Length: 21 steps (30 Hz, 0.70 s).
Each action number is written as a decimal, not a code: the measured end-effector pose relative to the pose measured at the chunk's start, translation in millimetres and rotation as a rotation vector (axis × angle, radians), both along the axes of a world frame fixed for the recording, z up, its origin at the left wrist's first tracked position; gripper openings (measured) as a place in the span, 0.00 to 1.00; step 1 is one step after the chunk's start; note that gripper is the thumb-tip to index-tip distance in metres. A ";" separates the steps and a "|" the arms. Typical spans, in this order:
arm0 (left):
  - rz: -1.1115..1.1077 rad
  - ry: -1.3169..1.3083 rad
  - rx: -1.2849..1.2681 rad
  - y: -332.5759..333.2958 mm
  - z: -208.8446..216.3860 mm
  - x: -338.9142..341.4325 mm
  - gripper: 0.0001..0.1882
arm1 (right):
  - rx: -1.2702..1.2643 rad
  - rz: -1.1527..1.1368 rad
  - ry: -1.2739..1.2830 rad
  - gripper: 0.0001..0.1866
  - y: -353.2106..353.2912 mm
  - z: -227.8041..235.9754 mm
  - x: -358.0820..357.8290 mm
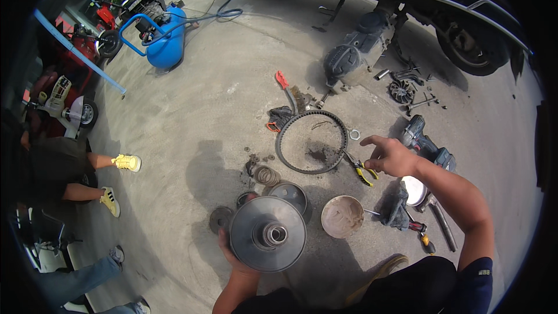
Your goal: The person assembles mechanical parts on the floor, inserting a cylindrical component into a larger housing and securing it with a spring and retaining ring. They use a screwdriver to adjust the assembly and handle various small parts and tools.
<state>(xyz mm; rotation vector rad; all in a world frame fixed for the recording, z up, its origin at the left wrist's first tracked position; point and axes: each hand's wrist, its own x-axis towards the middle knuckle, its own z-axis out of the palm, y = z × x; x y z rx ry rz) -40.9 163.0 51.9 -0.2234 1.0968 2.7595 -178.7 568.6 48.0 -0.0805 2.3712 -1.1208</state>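
My left hand [235, 260] grips a round metal pulley [247, 243] by its left edge, with its hub facing up. My right hand [394, 157] reaches out with its fingers apart and nothing visible in them. Just below its fingertips lie yellow-and-black pliers [365, 174]. A ribbed drive belt [280, 154] forms a loop on the concrete, with a nut [354, 134] to its right. Beyond the pulley are a coil spring [267, 175] and a round metal clutch part [294, 195], partly hidden. A tub [324, 219] smeared with pale grease stands right of the pulley.
Cordless power tools [427, 144], a white-topped round container [414, 191] and a screwdriver [428, 244] lie at right. Ahead is a scooter engine case [357, 52] near loose parts and a fan wheel [402, 91]. A blue air compressor [165, 43] stands far left. People's yellow shoes [127, 163] are at left.
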 end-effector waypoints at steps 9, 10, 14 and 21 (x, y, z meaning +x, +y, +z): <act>0.261 -0.118 -0.135 -63.9 -5.9 53.0 0.56 | 0.539 0.048 0.320 0.31 -218.9 -94.9 -226.9; 0.278 -0.126 -0.132 -68.2 -6.5 57.2 0.56 | 0.561 0.015 0.300 0.32 -231.6 -110.7 -232.5; 0.338 -0.158 -0.069 -79.6 -4.1 71.4 0.54 | 0.489 -0.068 0.281 0.23 -248.8 -162.2 -241.7; 0.363 -0.130 0.081 -77.8 -3.4 82.4 0.51 | -1.089 -0.381 -0.112 0.10 -184.2 -165.6 -219.8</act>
